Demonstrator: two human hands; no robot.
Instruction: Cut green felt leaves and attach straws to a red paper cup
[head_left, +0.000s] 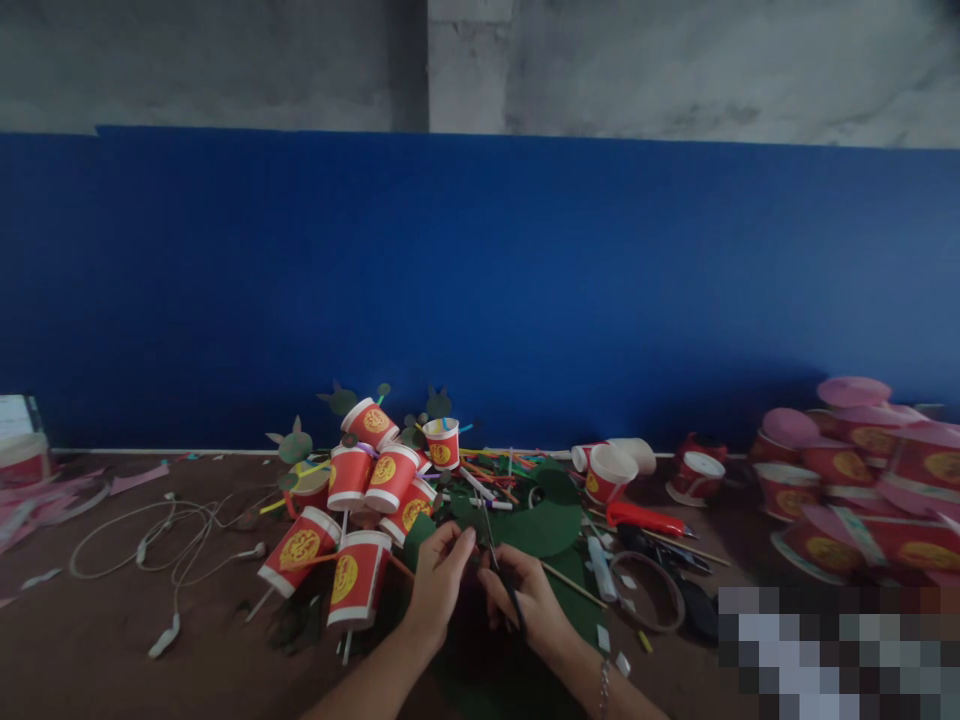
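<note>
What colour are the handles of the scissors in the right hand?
The scissors handles look black, best seen in the head view.

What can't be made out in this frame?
Head view: whether the bare left hand pinches anything; too small and dark there.
Head view: full handles of the black-handled metal scissors; right hand covers part.
Head view: what the pale rectangular panel shows; left edge cuts it, red-and-white paper cup blocks its bottom.
Head view: bottom-right corner; pixelated.
</note>
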